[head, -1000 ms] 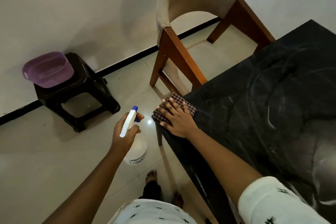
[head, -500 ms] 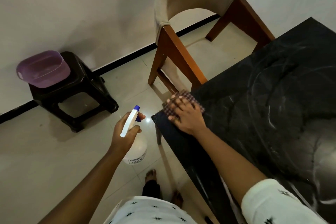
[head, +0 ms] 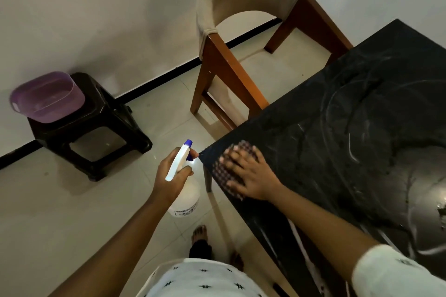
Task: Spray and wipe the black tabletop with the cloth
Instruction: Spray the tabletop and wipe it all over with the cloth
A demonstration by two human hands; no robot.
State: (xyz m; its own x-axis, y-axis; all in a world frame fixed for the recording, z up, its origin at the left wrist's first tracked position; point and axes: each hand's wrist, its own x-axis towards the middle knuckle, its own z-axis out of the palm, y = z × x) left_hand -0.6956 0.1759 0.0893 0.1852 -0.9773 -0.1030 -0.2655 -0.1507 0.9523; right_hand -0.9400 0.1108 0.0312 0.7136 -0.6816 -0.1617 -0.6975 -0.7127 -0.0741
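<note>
Head view: we look down at a black tabletop on the right side. It has pale swirly streaks and some shiny wet patches on it. Our right hand lies flat on a checked cloth, with the fingers straight and spread wide. The hand presses the cloth down on the tabletop, right by the corner on the left. The hand and the cloth look blurry, so we cannot see the edges of the cloth well.

Our left hand holds a spray bottle out over the floor, just beside that same corner. The fingers are curled tight round the neck of the bottle. The bottle is white with a blue tip, and its round body hangs below the hand. The blue front part is very close to the table corner, but we cannot tell if they touch.

A chair with brown wooden legs and a soft cream back stands at the far edge of the table. Over on the left, a dark stool stands on the floor by the wall. A purple tub sits on top of it. Down at the bottom we see a bare foot on the floor, and a white sleeve with little dark stars on our right arm.
</note>
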